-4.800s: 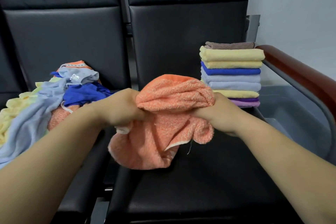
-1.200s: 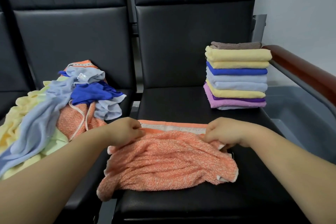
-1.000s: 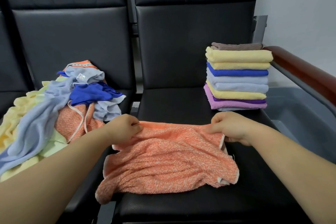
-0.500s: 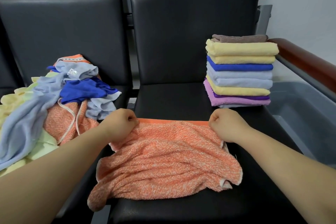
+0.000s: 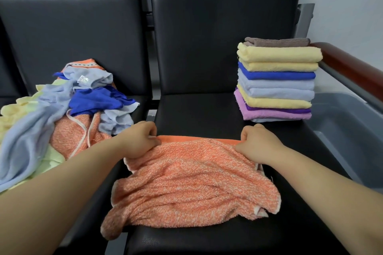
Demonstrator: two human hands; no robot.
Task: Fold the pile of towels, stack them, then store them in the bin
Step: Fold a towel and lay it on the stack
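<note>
Head view, the only one: orange towel (image 5: 192,182) lies rumpled on the black chair seat (image 5: 199,109), near edge drooping over the seat front at lower left. Left hand (image 5: 141,141) pinches the far-left corner, fingers curled round the hem. Right hand (image 5: 257,143) pinches the far-right corner the same way, knuckles up. Far hem stretched fairly straight between the two hands; the rest is wrinkled, a bit of the underside showing at the near right edge.

Folded stack (image 5: 275,80) sits at the back right of the same seat, well apart from the hands; brown on top, then yellow, blue, pale blue, purple at the base. Unfolded pile (image 5: 62,114) is heaped on the next seat to the left. Grey bin (image 5: 348,128) sits to the right, below the wooden armrest (image 5: 348,62); its inside is mostly out of view.

Step, judged: flattening the towel before the first fold. Risks: folding over these wrinkles gives a lumpy, skewed rectangle; the hanging near edge could drag the towel off the slick seat; the stack is tall, so another uneven layer could tip it toward the bin side.
</note>
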